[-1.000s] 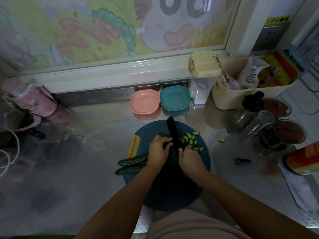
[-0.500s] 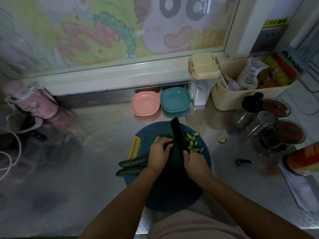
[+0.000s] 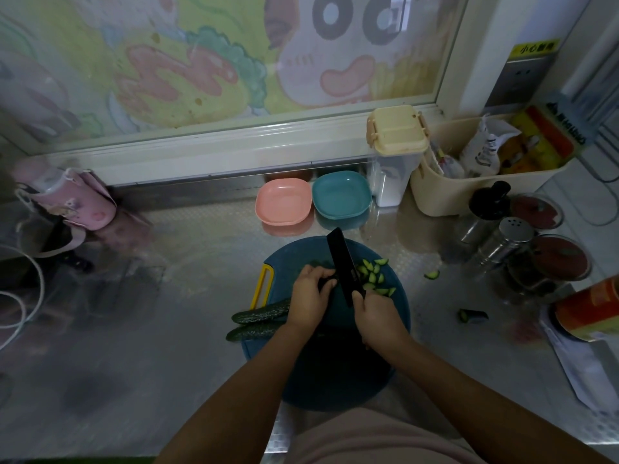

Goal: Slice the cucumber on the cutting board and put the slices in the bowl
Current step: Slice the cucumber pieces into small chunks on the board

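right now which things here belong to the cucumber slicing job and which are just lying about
In the job: black knife in the right hand; dark green cucumber held by the left hand; pale green slices; round dark blue cutting board; teal square bowl or pink square bowl, cannot tell which.
Lying about: cream-lidded clear container; beige plastic basket; steel shaker; pink pouch; stray cucumber bit.

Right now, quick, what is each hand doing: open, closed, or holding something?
Left hand: fingers curled on the cucumber, holding it on the cutting board.
Right hand: gripping the black knife.
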